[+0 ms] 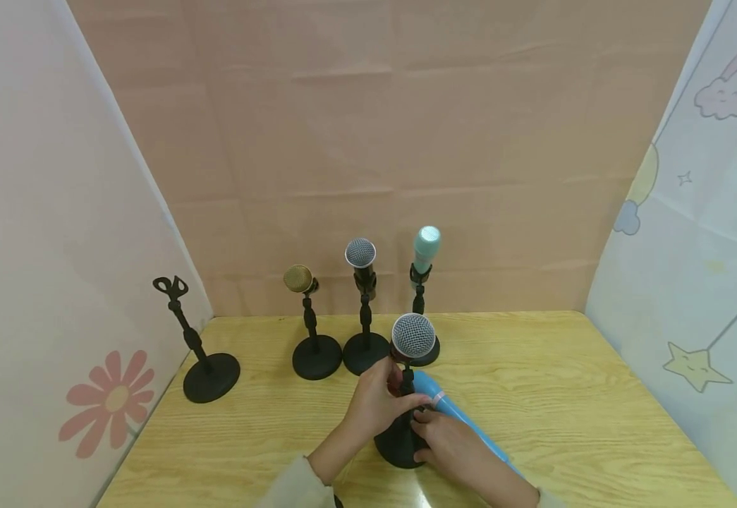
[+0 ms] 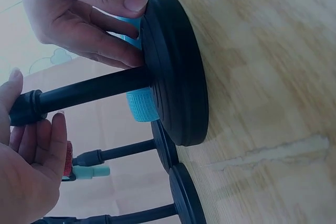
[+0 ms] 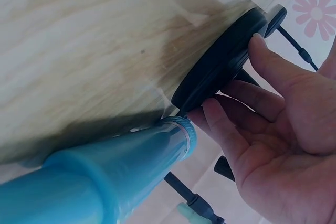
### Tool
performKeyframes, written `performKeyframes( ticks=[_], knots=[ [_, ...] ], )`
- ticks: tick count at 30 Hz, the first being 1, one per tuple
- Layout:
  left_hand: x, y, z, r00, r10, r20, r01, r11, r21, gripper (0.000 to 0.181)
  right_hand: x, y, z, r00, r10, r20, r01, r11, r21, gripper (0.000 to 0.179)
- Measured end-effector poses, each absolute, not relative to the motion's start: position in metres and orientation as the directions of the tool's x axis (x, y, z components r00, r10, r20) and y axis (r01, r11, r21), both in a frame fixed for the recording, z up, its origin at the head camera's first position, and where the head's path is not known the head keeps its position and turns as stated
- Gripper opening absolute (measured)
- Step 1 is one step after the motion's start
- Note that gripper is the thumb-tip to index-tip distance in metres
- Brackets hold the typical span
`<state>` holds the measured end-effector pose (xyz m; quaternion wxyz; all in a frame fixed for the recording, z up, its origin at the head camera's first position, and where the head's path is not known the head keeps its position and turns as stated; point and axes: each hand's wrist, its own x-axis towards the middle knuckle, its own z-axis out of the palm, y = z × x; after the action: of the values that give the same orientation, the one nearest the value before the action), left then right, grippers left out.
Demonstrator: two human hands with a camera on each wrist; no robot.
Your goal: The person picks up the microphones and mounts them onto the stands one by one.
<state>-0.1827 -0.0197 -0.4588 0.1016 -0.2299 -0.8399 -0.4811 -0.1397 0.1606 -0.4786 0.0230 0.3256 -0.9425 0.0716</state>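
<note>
Head view, left hand [image 1: 374, 402] curled round stand pole [image 1: 408, 383], right hand [image 1: 452, 441] gripping base [image 1: 396, 447]

The person is wearing a cream top. The left sleeve [image 1: 295, 487] is looking plain and soft, and is stopping short of the wrist, leaving some bare forearm [image 1: 333, 448] showing. The right sleeve [image 1: 552, 500] is appearing only as a small pale corner. The left hand [image 1: 381, 402] and right hand [image 1: 453, 441] are going bare. The right thumbnail [image 2: 135, 2] is looking short and rounded. A small dark piece [image 1: 338, 502] is peeking out beside the left sleeve, too little showing to identify.
</note>
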Motion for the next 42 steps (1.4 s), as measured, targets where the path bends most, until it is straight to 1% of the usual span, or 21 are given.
performKeyframes(
  ticks=[4,6,9,13,15,17,20,24,28,32,35,39,42],
  knots=[
    [-0.181,-0.023,-0.459,-0.876,0.312,0.367,0.472,0.401,0.785,0.037,-0.140,0.160,-0.479,-0.789,-0.607,0.091,-0.614,0.780,-0.119,0.050],
    [-0.180,-0.025,-0.459,-0.867,0.350,0.356,0.482,0.401,0.779,0.030,-0.139,0.160,-0.479,-0.790,-0.606,0.089,-0.613,0.781,-0.122,0.050],
    [-0.179,-0.031,-0.460,-0.830,0.441,0.342,0.520,0.389,0.760,0.023,-0.139,0.161,-0.480,-0.791,-0.606,0.091,-0.612,0.780,-0.130,0.051],
    [-0.182,-0.037,-0.459,-0.761,0.563,0.321,0.559,0.320,0.765,0.026,-0.139,0.161,-0.481,-0.793,-0.601,0.097,-0.609,0.780,-0.146,0.053],
    [-0.184,-0.039,-0.459,-0.741,0.596,0.309,0.555,0.284,0.782,0.028,-0.139,0.162,-0.481,-0.796,-0.598,0.097,-0.606,0.781,-0.151,0.052],
    [-0.185,-0.040,-0.459,-0.740,0.601,0.302,0.539,0.261,0.801,0.031,-0.138,0.162,-0.481,-0.793,-0.600,0.102,-0.609,0.779,-0.148,0.052],
    [-0.184,-0.039,-0.461,-0.776,0.555,0.299,0.502,0.258,0.825,0.035,-0.138,0.162,-0.481,-0.791,-0.604,0.101,-0.612,0.778,-0.141,0.051],
    [-0.181,-0.036,-0.462,-0.837,0.450,0.313,0.467,0.287,0.836,0.034,-0.138,0.162,-0.482,-0.788,-0.607,0.101,-0.615,0.776,-0.136,0.051],
    [-0.180,-0.035,-0.460,-0.846,0.419,0.329,0.475,0.313,0.823,0.026,-0.138,0.163,-0.483,-0.790,-0.604,0.103,-0.613,0.779,-0.134,0.051],
    [-0.179,-0.038,-0.457,-0.838,0.453,0.304,0.473,0.323,0.820,0.025,-0.138,0.163,-0.483,-0.797,-0.597,0.090,-0.604,0.785,-0.138,0.051],
    [-0.181,-0.042,-0.457,-0.827,0.498,0.260,0.475,0.372,0.798,0.030,-0.138,0.162,-0.482,-0.802,-0.591,0.085,-0.597,0.790,-0.142,0.052],
    [-0.181,-0.049,-0.461,-0.808,0.570,0.151,0.491,0.507,0.709,0.041,-0.137,0.163,-0.482,-0.809,-0.581,0.092,-0.588,0.793,-0.160,0.052],
    [-0.177,-0.056,-0.467,-0.807,0.587,0.068,0.497,0.611,0.616,0.050,-0.137,0.163,-0.481,-0.818,-0.570,0.079,-0.574,0.797,-0.188,0.051]
  ],
)
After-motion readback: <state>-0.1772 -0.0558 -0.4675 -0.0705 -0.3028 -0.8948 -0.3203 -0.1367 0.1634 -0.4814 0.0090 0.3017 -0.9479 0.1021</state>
